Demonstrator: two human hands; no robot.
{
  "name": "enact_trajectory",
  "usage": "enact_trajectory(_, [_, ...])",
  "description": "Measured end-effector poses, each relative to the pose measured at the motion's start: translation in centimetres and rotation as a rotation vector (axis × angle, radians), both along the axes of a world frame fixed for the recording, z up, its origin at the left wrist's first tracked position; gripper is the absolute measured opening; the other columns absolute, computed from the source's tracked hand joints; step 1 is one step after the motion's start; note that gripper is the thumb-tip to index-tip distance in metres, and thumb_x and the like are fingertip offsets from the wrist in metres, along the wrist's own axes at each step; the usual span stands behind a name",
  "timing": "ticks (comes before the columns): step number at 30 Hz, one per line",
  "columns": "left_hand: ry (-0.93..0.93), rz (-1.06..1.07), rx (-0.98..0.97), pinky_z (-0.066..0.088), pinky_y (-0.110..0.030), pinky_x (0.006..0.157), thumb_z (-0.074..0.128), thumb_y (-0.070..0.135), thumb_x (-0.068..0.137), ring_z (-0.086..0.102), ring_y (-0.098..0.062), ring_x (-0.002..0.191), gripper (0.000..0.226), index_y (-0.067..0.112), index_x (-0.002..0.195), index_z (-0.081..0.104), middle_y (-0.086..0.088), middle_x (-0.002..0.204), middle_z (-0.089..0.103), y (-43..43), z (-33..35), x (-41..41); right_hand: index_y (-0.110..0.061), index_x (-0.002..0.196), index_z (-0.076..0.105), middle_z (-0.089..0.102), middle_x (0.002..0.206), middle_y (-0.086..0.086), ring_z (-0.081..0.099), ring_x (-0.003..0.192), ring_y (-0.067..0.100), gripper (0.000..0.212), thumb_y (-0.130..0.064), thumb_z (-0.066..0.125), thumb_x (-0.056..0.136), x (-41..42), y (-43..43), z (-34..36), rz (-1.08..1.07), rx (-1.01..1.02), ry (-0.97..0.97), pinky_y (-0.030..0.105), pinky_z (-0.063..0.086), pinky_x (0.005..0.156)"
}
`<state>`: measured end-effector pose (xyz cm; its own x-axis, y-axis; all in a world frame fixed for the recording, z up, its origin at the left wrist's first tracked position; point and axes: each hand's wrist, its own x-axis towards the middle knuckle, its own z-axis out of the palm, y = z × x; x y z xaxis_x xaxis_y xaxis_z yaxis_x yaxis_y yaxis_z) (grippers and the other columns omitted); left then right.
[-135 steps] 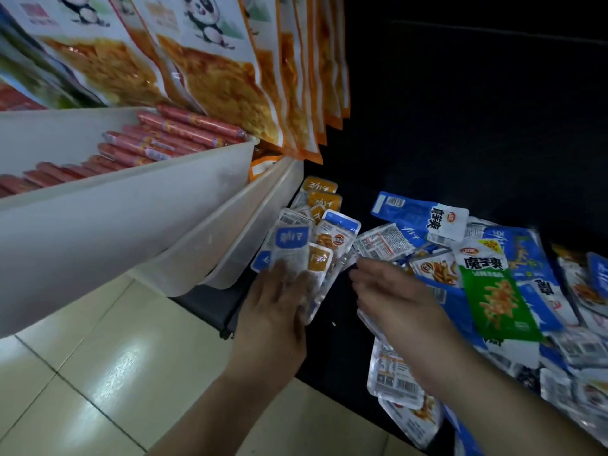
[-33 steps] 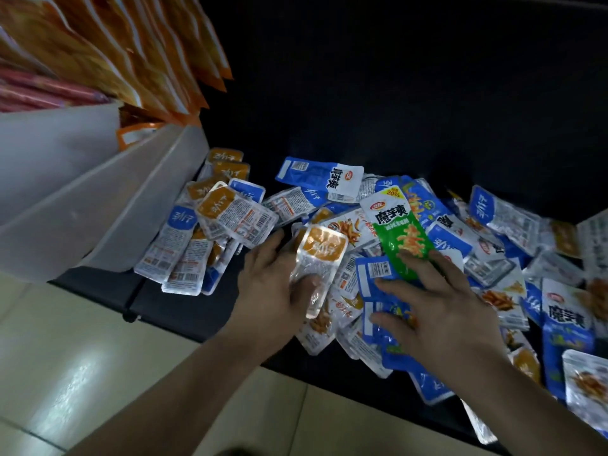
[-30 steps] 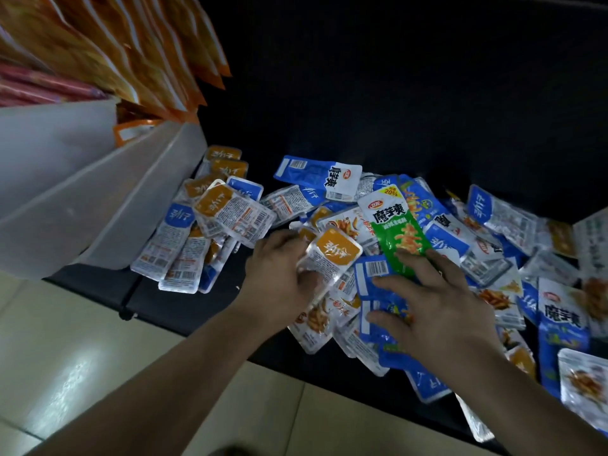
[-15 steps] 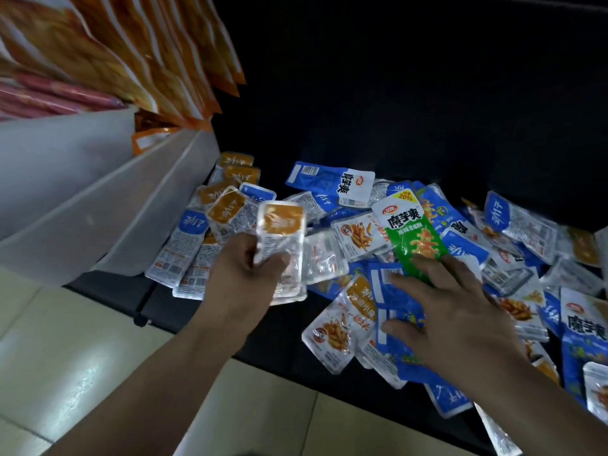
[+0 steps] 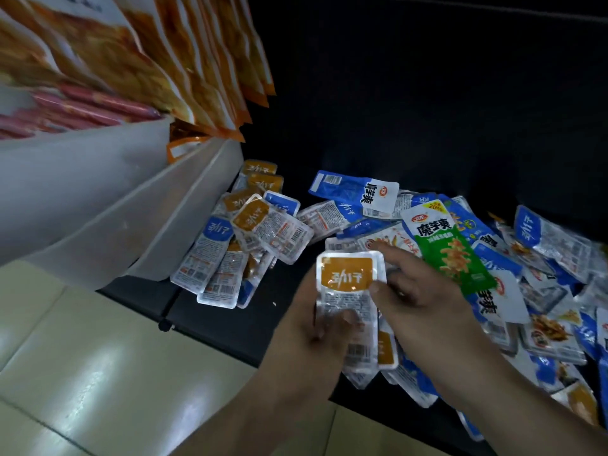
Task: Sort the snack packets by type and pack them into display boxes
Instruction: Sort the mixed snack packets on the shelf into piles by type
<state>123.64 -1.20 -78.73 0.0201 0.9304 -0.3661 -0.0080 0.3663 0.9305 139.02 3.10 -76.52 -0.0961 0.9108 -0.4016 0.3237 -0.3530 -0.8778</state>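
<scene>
Low centre, the left hand (image 5: 312, 330) grips an orange-labelled packet (image 5: 347, 278) from below (more packets seem stacked behind it). The right hand (image 5: 418, 301) pinches its right edge. Beyond, the loose pile (image 5: 273, 225) spreads centre to right on the dark shelf (image 5: 230, 317), with white display boxes (image 5: 98, 199) at left.

Left hand (image 5: 309, 327), forearm entering from 7 o'clock, grips an orange-labelled packet (image 5: 347, 281), thumb across its front. Right hand (image 5: 421, 301), forearm entering from 5 o'clock, pinches the packet's 3 o'clock edge, index finger extended toward 11 o'clock.
</scene>
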Motion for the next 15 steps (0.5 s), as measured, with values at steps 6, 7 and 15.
enact_trajectory(6, [-0.006, 0.188, -0.035, 0.064, -0.033, 0.076, 0.063, 0.001, 0.100, 0.077, -0.018, 0.097, 0.032, 0.026, 0.119, 0.068, 0.004, 0.107, 0.079, 1.9, 1.0, -3.1, -0.054, 0.133, 0.056, 0.077, 0.090, -0.006, 0.074, 0.086, 0.012, 0.047, -0.037, 0.073, 0.092, -1.6, 0.7, 0.2, -0.119, -0.015, 0.089, 0.040, 0.059, 0.089])
enact_trajectory(7, [0.020, 0.264, -0.027, 0.063, -0.030, 0.070, 0.064, 0.002, 0.099, 0.078, -0.016, 0.091, 0.028, 0.024, 0.115, 0.070, 0.005, 0.103, 0.080, 2.6, 1.0, -4.2, -0.052, 0.131, 0.058, 0.077, 0.095, -0.011, 0.074, 0.092, 0.010, 0.044, -0.039, 0.073, 0.092, -1.7, 0.8, 0.2, -0.130, -0.016, 0.085, 0.039, 0.058, 0.090])
enact_trajectory(15, [0.678, 0.381, 0.229, 0.062, -0.040, 0.078, 0.075, 0.021, 0.092, 0.071, -0.020, 0.106, 0.025, 0.033, 0.108, 0.061, 0.006, 0.110, 0.068, 5.5, 0.9, -11.8, -0.043, 0.103, 0.074, 0.075, 0.097, -0.025, 0.068, 0.094, -0.007, 0.017, -0.028, 0.073, 0.093, 0.5, 1.0, 0.4, -0.017, 0.072, -0.110, 0.030, 0.055, 0.091])
